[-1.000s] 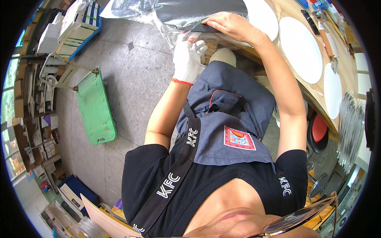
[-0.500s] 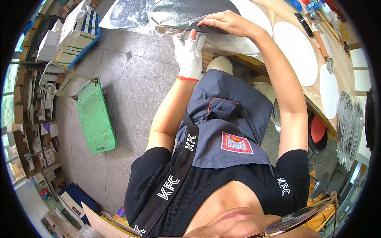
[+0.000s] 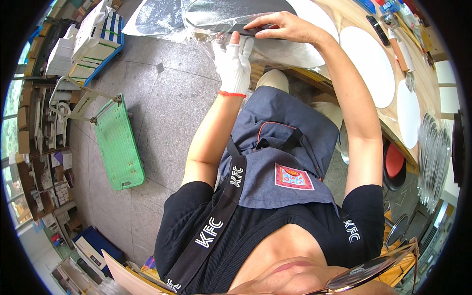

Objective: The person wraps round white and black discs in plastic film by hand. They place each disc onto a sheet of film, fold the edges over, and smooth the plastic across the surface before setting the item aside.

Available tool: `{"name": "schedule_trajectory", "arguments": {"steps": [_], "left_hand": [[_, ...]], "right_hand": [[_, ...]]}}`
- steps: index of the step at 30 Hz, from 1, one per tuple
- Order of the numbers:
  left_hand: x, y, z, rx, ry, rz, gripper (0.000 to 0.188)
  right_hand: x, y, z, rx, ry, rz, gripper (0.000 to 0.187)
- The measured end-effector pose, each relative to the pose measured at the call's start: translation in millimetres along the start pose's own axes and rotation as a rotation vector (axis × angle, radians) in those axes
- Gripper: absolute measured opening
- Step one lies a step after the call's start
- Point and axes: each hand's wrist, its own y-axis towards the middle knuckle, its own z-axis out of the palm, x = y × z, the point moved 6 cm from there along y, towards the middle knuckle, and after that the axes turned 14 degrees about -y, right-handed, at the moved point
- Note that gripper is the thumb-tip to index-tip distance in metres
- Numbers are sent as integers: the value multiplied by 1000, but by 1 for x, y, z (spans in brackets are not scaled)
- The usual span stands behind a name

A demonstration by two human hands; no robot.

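Observation:
At the table's near edge lies a glossy dark oval panel under wrinkled clear plastic film. My left hand, in a white glove with bare fingertips showing, grips the film's near edge, its thumb pointing up and its other fingers partly hidden. Just right of it, my bare right hand reaches in from the right. Its thumb and fingers close on the near edge of the dark panel. A second grey oval in film sticks out past the table at the left.
White oval sheets lie on the wooden table, with a smaller white oval, a knife and a black handheld device. Thin clear strips hang at the right edge. A green trolley stands on the floor at left.
My right hand has shifted slightly, its thumb now lower and its fingers closed around the panel's edge rather than lying on it. My left hand has risen slightly.

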Motion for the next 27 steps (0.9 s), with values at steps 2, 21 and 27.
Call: {"name": "schedule_trajectory", "arguments": {"steps": [2, 21, 27], "left_hand": [[0, 0, -1, -4, -2, -4, 39], [2, 0, -6, -9, -1, -6, 46], [6, -17, 1, -75, -22, -37, 46]], "right_hand": [[-1, 0, 1, -6, 7, 18, 41], [-5, 0, 9, -34, -6, -6, 35], [20, -3, 20, -231, -787, -88, 26]]}}
